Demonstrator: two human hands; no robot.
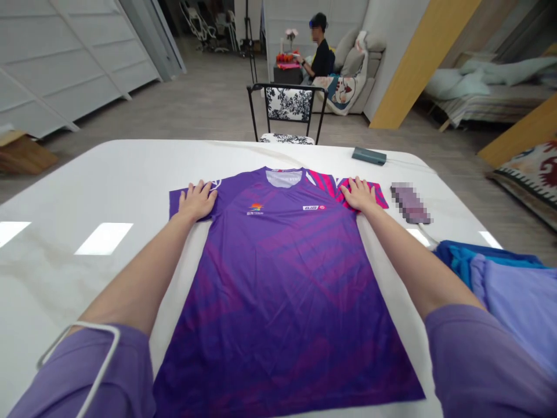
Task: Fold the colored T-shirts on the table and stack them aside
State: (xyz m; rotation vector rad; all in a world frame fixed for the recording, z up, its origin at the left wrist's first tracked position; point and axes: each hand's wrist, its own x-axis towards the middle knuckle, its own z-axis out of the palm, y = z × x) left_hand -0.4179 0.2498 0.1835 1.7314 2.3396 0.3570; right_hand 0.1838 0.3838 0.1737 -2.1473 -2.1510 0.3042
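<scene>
A purple T-shirt (pixel 282 278) with pink patterning lies spread out, front side up, its collar at the far end and its hem toward me. My left hand (pixel 197 200) rests flat on the plain purple sleeve at the left, fingers spread. On the pink-striped sleeve at the right lies my right hand (pixel 359 194), also flat with fingers apart. Both arms reach forward along the sides of the shirt. Small printed logos show on its chest.
The shirt lies on a white table (pixel 130 168). Folded blue and lilac clothes (pixel 517 302) sit at the right, near a phone (pixel 410 203) with a cable and a dark power bank (pixel 369 155). A chair (pixel 287 110) stands beyond; a person (pixel 321 55) sits farther back.
</scene>
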